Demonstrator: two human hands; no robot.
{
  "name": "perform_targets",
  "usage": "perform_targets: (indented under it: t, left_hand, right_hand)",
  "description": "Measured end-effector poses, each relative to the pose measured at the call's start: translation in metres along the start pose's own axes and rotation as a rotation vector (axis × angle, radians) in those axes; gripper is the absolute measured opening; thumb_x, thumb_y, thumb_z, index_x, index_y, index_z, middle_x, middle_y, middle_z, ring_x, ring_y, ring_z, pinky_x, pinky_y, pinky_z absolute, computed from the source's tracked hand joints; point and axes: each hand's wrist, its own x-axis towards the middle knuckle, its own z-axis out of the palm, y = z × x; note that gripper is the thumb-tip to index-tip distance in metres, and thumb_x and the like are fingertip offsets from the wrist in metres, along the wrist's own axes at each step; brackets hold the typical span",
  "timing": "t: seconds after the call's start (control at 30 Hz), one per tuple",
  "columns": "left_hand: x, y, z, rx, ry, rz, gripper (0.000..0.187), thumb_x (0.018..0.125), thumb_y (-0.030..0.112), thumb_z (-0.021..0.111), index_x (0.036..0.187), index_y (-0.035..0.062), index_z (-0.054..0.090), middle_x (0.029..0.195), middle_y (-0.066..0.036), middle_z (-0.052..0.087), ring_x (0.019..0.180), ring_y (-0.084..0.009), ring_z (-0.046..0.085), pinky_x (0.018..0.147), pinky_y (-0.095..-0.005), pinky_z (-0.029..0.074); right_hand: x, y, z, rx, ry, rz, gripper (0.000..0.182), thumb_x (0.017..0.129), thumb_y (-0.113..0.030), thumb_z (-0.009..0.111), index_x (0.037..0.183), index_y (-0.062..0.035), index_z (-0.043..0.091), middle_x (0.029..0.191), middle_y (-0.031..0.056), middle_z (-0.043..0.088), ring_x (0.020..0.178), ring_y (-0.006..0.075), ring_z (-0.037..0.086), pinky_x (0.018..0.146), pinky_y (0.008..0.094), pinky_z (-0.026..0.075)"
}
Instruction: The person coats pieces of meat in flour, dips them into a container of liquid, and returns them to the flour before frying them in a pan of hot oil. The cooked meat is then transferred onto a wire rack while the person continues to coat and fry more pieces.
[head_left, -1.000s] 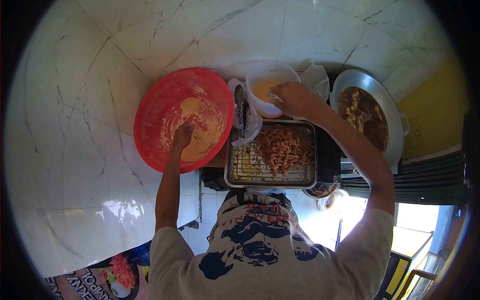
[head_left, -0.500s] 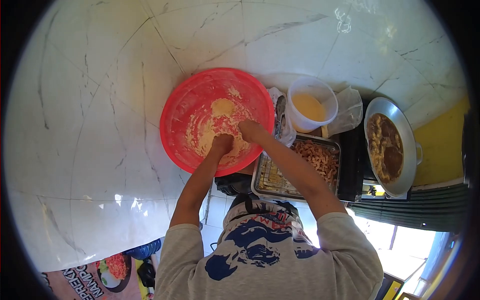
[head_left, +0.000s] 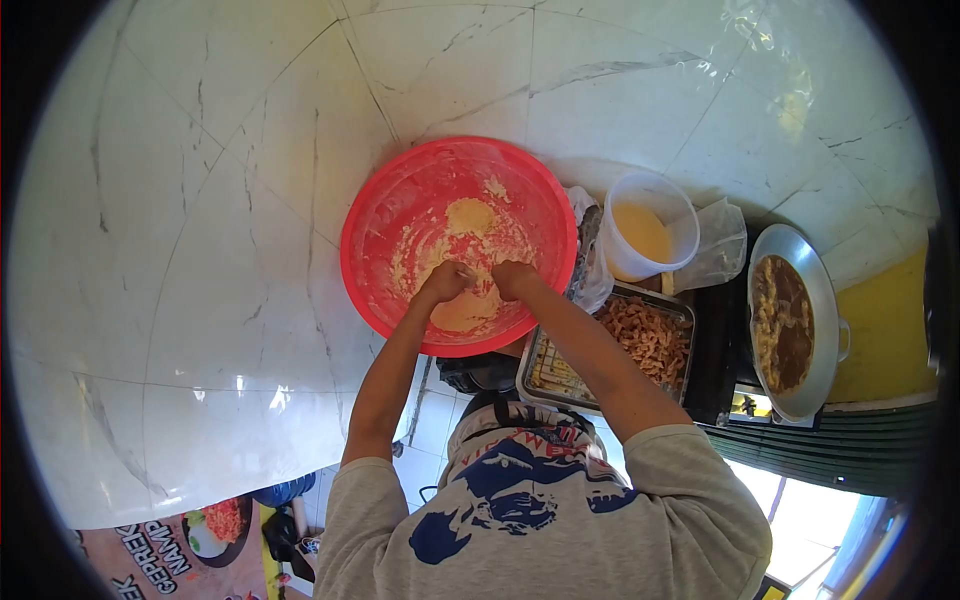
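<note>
A wide red plastic basin [head_left: 365, 215] holds pale yellowish flour, some heaped in a mound [head_left: 470, 216] and some smeared over the bottom. Both of my hands are inside it, low over the flour. My left hand [head_left: 447, 281] is closed, with a small pale bit at its fingertips that is too small to name. Level with it and a short gap to the right, my right hand [head_left: 514, 279] is closed too, fingers pointing down. Whatever lies within the fingers is hidden. More flour [head_left: 465, 312] lies in front of the hands.
Right of the basin stand a translucent tub [head_left: 655, 190] of yellow liquid and a metal tray [head_left: 607, 405] with a rack and fried brown pieces [head_left: 648, 335]. Farther right, a metal wok [head_left: 822, 340] of dark oil with frying pieces sits on a stove. A tiled wall [head_left: 600, 100] rises behind.
My left hand has moved away from me and my right hand slightly toward me, so they are now level. The whole view has shifted a little.
</note>
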Motion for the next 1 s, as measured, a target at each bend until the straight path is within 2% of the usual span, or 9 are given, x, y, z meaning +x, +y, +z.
perform_targets:
  t: [0.07,0.17,0.3,0.47,0.7,0.77,0.87,1.0]
  left_hand:
    - [-0.003,0.001,0.003,0.027,0.051,0.058,0.029,0.080,0.016,0.078,0.105,0.0036,0.073,0.093,-0.011,0.073,0.084,-0.0185,0.069,0.076,-0.0317,0.054]
    - [-0.012,0.007,0.002,0.001,0.056,0.082,0.027,0.080,0.007,0.077,0.104,-0.0023,0.070,0.084,-0.010,0.072,0.077,-0.0167,0.068,0.073,-0.0290,0.053]
    - [-0.009,0.007,-0.001,-0.005,0.172,0.029,0.022,0.082,0.013,0.077,0.098,-0.0020,0.072,0.082,-0.009,0.072,0.076,-0.0154,0.067,0.071,-0.0292,0.052]
    - [-0.013,0.016,-0.007,-0.049,0.268,0.026,0.024,0.085,0.021,0.076,0.089,-0.0026,0.074,0.079,-0.006,0.072,0.074,-0.0124,0.064,0.069,-0.0278,0.050]
    - [-0.014,0.022,-0.004,-0.321,0.291,0.055,0.020,0.088,0.017,0.072,0.089,-0.0022,0.073,0.081,-0.004,0.070,0.075,-0.0113,0.062,0.069,-0.0271,0.049]
    - [-0.013,0.021,-0.005,-0.405,0.294,0.095,0.018,0.090,0.016,0.070,0.092,-0.0018,0.072,0.082,-0.004,0.068,0.076,-0.0113,0.062,0.070,-0.0266,0.049]
    - [-0.011,0.023,-0.003,-0.516,0.294,0.028,0.018,0.092,0.017,0.067,0.097,-0.0007,0.070,0.081,-0.003,0.066,0.077,-0.0111,0.062,0.069,-0.0262,0.049]
    - [-0.013,0.029,-0.002,-0.505,0.275,0.014,0.016,0.092,0.017,0.067,0.097,0.0017,0.069,0.079,-0.001,0.064,0.073,-0.0094,0.060,0.066,-0.0248,0.048]
  right_hand:
    - [0.004,0.002,0.002,-0.004,0.026,0.010,0.034,0.082,-0.008,0.067,0.116,-0.0066,0.067,0.121,0.0151,0.067,0.111,0.0299,0.066,0.087,0.0430,0.056]
    - [0.008,0.005,0.008,-0.021,0.043,-0.021,0.033,0.084,-0.009,0.067,0.117,-0.0075,0.067,0.121,0.0131,0.067,0.112,0.0285,0.066,0.086,0.0432,0.056]
    - [0.008,0.002,0.010,-0.034,0.034,-0.044,0.032,0.081,-0.008,0.067,0.113,-0.0055,0.067,0.117,0.0174,0.068,0.109,0.0317,0.067,0.087,0.0419,0.056]
    - [0.006,0.001,0.009,-0.079,0.013,0.016,0.029,0.082,-0.008,0.067,0.110,-0.0066,0.070,0.116,0.0160,0.069,0.108,0.0317,0.067,0.085,0.0423,0.057]
    - [0.007,0.003,0.012,-0.050,0.074,-0.007,0.026,0.081,-0.010,0.069,0.107,-0.0062,0.071,0.113,0.0164,0.070,0.106,0.0316,0.068,0.084,0.0430,0.057]
    - [0.003,0.003,0.010,-0.058,0.037,-0.017,0.028,0.079,-0.012,0.070,0.106,-0.0052,0.072,0.113,0.0174,0.070,0.105,0.0313,0.068,0.084,0.0420,0.057]
    - [0.010,0.001,0.013,-0.035,-0.040,-0.028,0.032,0.075,-0.014,0.071,0.105,-0.0035,0.072,0.110,0.0191,0.071,0.103,0.0307,0.069,0.083,0.0402,0.057]
    - [0.013,0.002,0.012,-0.022,-0.161,-0.107,0.036,0.069,-0.014,0.075,0.102,-0.0012,0.073,0.103,0.0207,0.072,0.099,0.0306,0.070,0.082,0.0387,0.057]
